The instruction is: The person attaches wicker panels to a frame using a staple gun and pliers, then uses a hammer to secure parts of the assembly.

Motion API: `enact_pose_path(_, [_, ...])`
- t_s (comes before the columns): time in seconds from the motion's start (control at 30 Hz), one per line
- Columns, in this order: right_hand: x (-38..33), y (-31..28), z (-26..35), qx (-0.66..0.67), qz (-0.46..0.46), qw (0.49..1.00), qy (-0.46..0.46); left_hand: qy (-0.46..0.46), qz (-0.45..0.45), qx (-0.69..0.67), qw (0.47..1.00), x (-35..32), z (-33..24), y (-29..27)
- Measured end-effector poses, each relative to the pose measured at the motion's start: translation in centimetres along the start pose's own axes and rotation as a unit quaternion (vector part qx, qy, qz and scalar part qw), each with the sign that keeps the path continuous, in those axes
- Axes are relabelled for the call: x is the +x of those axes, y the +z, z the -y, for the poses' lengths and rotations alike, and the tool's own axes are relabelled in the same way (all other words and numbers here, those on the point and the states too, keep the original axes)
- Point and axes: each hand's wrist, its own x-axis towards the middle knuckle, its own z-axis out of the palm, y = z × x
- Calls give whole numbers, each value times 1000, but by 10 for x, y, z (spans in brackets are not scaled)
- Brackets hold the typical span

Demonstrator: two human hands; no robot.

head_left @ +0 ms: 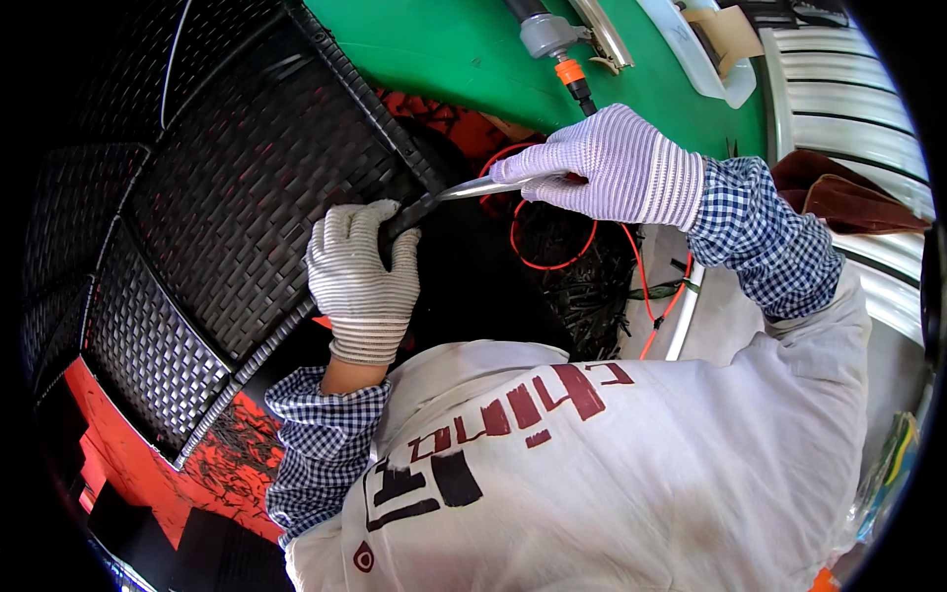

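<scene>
A large panel of black woven rattan strips (pixel 266 187) stands in front of me on the left, edged with a wrapped bar. My left hand (pixel 365 276), in a white striped glove, is closed around a black strip-wrapped end (pixel 404 219) at the panel's near right corner. In a lavender striped glove, my right hand (pixel 617 168) grips a slim shiny metal tool (pixel 466 188). The tool's far end meets the black wrapped end beside my left fingers. Its handle is hidden in my palm, so its exact kind does not show.
On the green surface (pixel 424 44) lie a grey air tool (pixel 547 37) with an orange connector and a pale plastic tray (pixel 725 79). A red hose (pixel 552 266) loops below my right hand. Black strip scraps (pixel 592 306) litter the floor; a brown cloth (pixel 848 197) lies at right.
</scene>
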Motion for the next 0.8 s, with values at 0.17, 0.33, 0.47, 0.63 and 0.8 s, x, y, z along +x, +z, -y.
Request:
enact_pose_path(0.17, [-1, 1, -2, 14, -15, 1000, 11, -20, 17, 18, 999, -7, 7, -5])
enact_pose_path(0.33, [-2, 0, 6, 5, -4, 1000, 15, -21, 29, 33, 999, -1, -1, -10])
enact_pose_path(0.47, [-4, 5, -10, 4, -23, 1000, -12, -27, 35, 2, 999, 8, -7, 5])
enact_pose_path(0.63, [-6, 4, -4, 10, -5, 1000, 20, -10, 13, -6, 1000, 9, -8, 7])
enact_pose_path(0.8, [-7, 10, -11, 22, -45, 999, -19, 11, 10, -26, 1000, 12, -9, 8])
